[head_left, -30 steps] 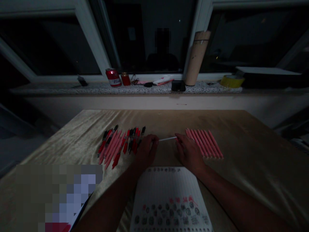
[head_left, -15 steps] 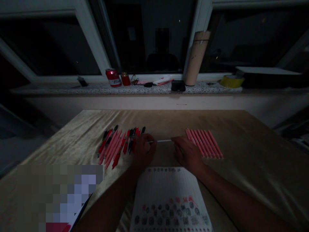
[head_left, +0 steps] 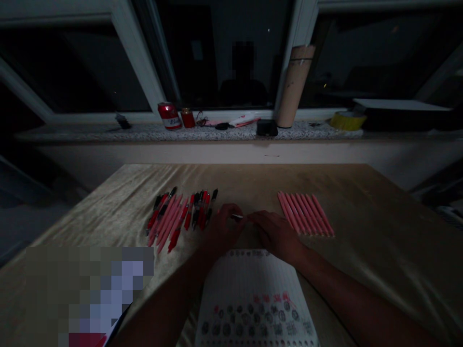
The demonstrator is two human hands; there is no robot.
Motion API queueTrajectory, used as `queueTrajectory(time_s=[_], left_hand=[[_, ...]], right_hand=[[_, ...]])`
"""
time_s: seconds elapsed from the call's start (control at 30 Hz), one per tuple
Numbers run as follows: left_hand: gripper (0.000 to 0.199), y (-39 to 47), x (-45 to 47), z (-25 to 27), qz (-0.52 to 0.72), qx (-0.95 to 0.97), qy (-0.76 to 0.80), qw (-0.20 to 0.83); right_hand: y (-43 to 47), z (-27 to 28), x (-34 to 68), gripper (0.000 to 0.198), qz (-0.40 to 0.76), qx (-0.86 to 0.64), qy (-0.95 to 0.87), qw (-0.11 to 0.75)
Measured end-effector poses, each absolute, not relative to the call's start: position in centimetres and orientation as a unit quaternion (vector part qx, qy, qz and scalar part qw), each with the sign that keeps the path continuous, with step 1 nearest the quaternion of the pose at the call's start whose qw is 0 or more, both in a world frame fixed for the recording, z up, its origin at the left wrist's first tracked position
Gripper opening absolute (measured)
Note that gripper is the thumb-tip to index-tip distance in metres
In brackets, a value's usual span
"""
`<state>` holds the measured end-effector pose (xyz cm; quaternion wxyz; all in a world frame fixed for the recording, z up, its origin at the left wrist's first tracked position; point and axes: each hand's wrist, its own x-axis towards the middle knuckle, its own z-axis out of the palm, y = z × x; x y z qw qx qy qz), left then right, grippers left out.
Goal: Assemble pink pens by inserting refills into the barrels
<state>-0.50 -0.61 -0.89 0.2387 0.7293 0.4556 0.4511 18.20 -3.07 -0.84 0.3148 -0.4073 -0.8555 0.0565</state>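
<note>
Over the table, just beyond the notepad [head_left: 253,279], my two hands meet with fingertips nearly touching. My left hand [head_left: 228,226] is closed in a pinch, and a short stretch of a thin white rod [head_left: 237,217], much like a pen refill, shows between its thumb and fingers. The fingers of my right hand [head_left: 277,231] are drawn together at the rod's right end; what lies under them is hidden. Left of my left hand lies a loose pile of red, black and pink pens [head_left: 177,217]. Beside my right hand several pink pens [head_left: 306,214] lie in a neat parallel row.
A cloth-like cover lies over the table [head_left: 231,180]. The notepad carries dark and red marks. Along the windowsill [head_left: 202,135] stand a red can [head_left: 169,115], a small red jar [head_left: 187,118], a black box [head_left: 266,127], a tall tube [head_left: 296,86] and yellow tape [head_left: 347,121].
My hands have come closer together and slightly nearer to me. The white rod, which spanned the gap between them, is now mostly covered by my fingers. The pens have not moved.
</note>
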Motion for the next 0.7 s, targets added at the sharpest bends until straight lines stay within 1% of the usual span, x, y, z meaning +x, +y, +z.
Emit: queueTrajectory(time_s=[0.07,0.13,0.23,0.3,0.37,0.5,0.6,0.7], left_hand=[[0.03,-0.6,-0.5,-1.1,0.447,0.732,0.455,0.241],[0.035,-0.4,-0.6,-1.1,0.455,0.739,0.44,0.231],[0.032,0.3,-1.1,-0.5,0.453,0.754,0.435,0.195],[0.026,0.9,-1.6,0.3,0.419,0.759,0.469,0.169],[0.019,1.4,-2.2,1.5,0.351,0.769,0.515,0.14],[0.018,1.8,-3.3,3.3,0.183,0.805,0.551,0.118],[0.018,1.7,-3.7,3.4,0.132,0.824,0.541,0.102],[0.016,1.4,-3.5,2.6,0.108,0.857,0.501,0.054]], right_hand=[[-3.1,-0.8,18.2,0.035,0.057,-0.411,-0.848,0.33],[-3.1,-0.7,18.1,0.033,0.065,-0.419,-0.829,0.365],[-3.1,-0.5,18.0,0.03,0.069,-0.448,-0.773,0.445],[-3.0,-0.6,18.0,0.029,0.067,-0.468,-0.739,0.48],[-3.0,-0.8,18.0,0.03,0.072,-0.48,-0.726,0.488],[-2.9,-1.3,18.1,0.031,0.093,-0.484,-0.718,0.492],[-2.9,-1.3,18.0,0.028,0.103,-0.478,-0.717,0.497],[-2.9,-1.3,18.0,0.025,0.098,-0.476,-0.717,0.5]])
